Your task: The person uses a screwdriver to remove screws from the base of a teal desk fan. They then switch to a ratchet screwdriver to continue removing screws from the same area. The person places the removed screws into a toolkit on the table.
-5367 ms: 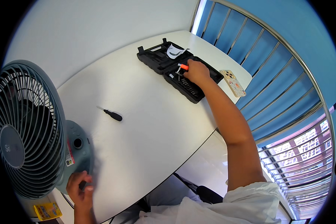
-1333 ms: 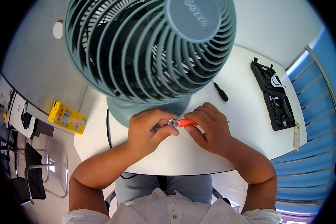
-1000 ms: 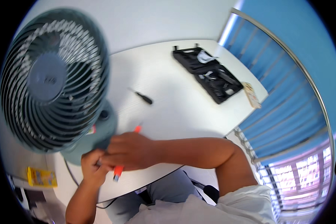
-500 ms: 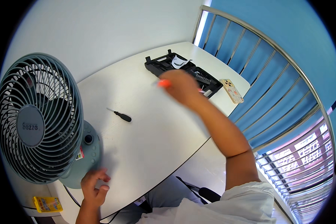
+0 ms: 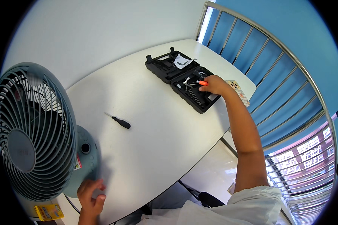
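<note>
My right hand (image 5: 215, 85) is over the open black tool case (image 5: 193, 104), its fingers closed around an orange-handled tool (image 5: 202, 83). The tool's exact kind is not clear. Small bits and metal pieces lie in the case's near half, partly hidden by the hand. A white paper (image 5: 182, 61) rests in the far half. My left hand (image 5: 89, 198) is beside the base of a grey-green fan (image 5: 87, 159), fingers loosely bent, thumb apart, with nothing in it. Between the fan and the case, a black-handled screwdriver (image 5: 121, 122) lies on the white table (image 5: 154, 150).
A phone in a patterned case (image 5: 238, 92) lies behind my right wrist at the table's right end. Metal railings (image 5: 289, 56) curve along the right. A yellow packet (image 5: 49, 212) sits at the lower left, near the fan's cable.
My right hand has moved right with the orange-handled tool, from the case's front left to above its right half. My left hand stays beside the fan base. The view has shifted slightly.
</note>
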Demonstrator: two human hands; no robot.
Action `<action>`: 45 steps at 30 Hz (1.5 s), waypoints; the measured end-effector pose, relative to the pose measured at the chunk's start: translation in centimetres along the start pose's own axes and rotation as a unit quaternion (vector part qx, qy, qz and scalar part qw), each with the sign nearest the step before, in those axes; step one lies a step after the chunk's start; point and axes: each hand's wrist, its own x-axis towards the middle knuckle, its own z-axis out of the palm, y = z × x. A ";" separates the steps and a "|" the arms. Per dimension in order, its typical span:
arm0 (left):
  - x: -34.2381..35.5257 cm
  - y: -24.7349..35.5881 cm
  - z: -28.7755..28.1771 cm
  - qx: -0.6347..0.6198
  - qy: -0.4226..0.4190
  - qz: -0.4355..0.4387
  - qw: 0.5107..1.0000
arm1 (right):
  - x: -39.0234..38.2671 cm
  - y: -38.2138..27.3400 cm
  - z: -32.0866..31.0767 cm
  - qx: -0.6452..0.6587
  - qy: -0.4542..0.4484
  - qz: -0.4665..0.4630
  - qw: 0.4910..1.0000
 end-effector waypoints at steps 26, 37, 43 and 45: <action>-0.1 -0.3 -0.6 -0.012 0.008 0.006 1.000 | 0.7 0.3 -3.6 -0.011 -0.069 -0.114 0.991; 0.3 0.0 -0.6 -0.033 0.012 0.010 0.999 | -7.0 -11.9 -2.8 0.467 -0.143 -0.211 0.847; 0.3 0.6 -0.5 -0.030 0.012 0.017 0.999 | -2.7 -7.8 -2.9 0.073 0.037 -0.090 0.993; 0.6 0.6 -0.5 -0.029 0.012 0.020 0.999 | -1.4 -5.6 -2.5 -0.095 0.065 -0.026 0.993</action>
